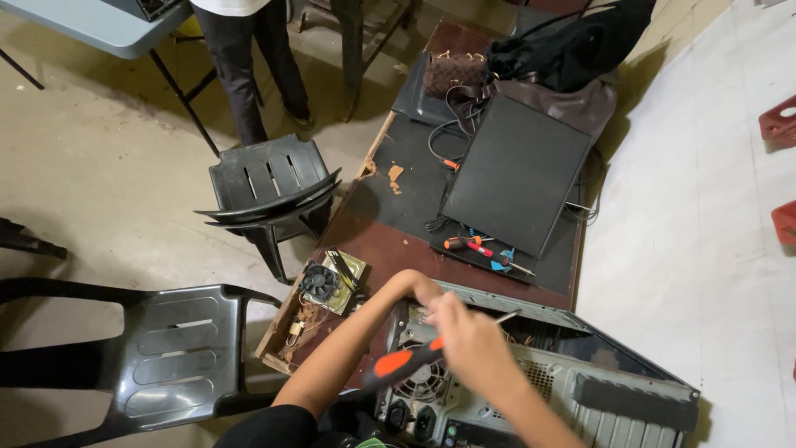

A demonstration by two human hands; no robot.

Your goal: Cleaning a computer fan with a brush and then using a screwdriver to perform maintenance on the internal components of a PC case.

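1. Your right hand (468, 340) is closed around a screwdriver (414, 358) with an orange and black handle; the handle sticks out to the left and the thin metal shaft points right, over the open top of the computer case (580, 390).
2. The screwdriver looks light and stiff; its rubbery handle should give a sure hold, so grip it there, not on the slick shaft.
3. Your left hand (419, 290) reaches over the far left edge of the case. Its fingers are hidden, so you cannot tell how far open it is or whether it holds anything.
4. The case sits at the near end of the brown table (390, 245), right under both hands. It looks heavy and rigid, with thin metal edges that may be sharp.
5. A cooling fan (319, 282) lies just left of your left forearm.
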